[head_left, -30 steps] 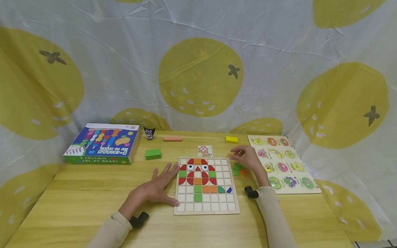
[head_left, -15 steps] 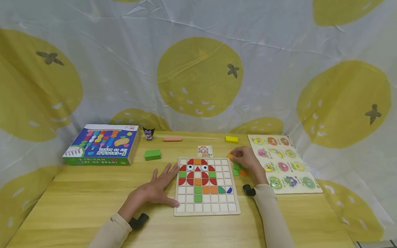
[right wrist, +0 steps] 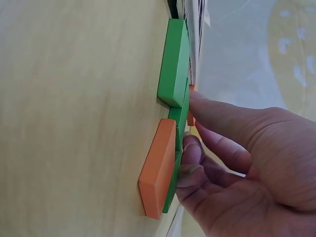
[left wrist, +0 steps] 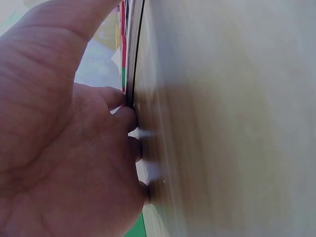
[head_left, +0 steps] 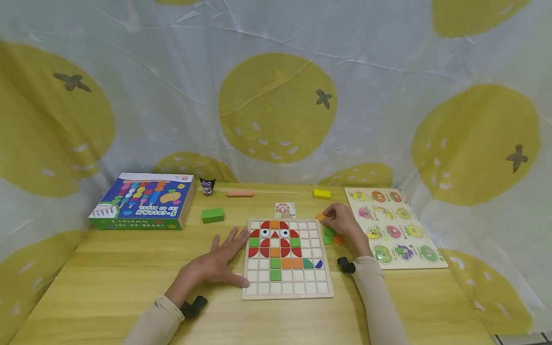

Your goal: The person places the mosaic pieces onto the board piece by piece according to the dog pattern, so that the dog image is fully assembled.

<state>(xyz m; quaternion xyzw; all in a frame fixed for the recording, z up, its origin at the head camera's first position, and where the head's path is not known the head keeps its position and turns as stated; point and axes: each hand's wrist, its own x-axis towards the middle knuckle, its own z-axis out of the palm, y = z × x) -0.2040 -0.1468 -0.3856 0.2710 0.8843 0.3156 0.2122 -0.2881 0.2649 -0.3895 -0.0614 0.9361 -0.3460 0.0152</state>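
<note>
Head view: one wooden grid puzzle board (head_left: 287,259) lies flat at the centre of the worktop (head_left: 108,278), partly filled with red, orange, green and blue tiles and two eye tiles forming an owl figure. The left hand (head_left: 217,262) rests flat on the worktop with fingers spread, its fingertips touching the board's left edge. The right hand (head_left: 343,222) sits just beside the board's upper right corner and pinches one small orange tile (head_left: 320,216) between thumb and fingers. A small heap of loose green and orange tiles (head_left: 332,236) lies directly under that hand. Elsewhere: one blue game box (head_left: 142,200), one green block (head_left: 212,215), one small black figurine (head_left: 207,186), one pink bar (head_left: 240,193), one pattern card (head_left: 285,209), one yellow block (head_left: 321,193) and one fruit peg puzzle (head_left: 394,226) with twelve pieces.

Left wrist view: the left hand (left wrist: 69,148) presses its straight fingers against the board edge (left wrist: 131,59).

Right wrist view: the right hand (right wrist: 242,168) curls its fingers onto the heap, touching it. Visible are two green tiles (right wrist: 175,63) and one orange square tile (right wrist: 158,167), flat, thick and smooth. The pinched tile is barely visible.
</note>
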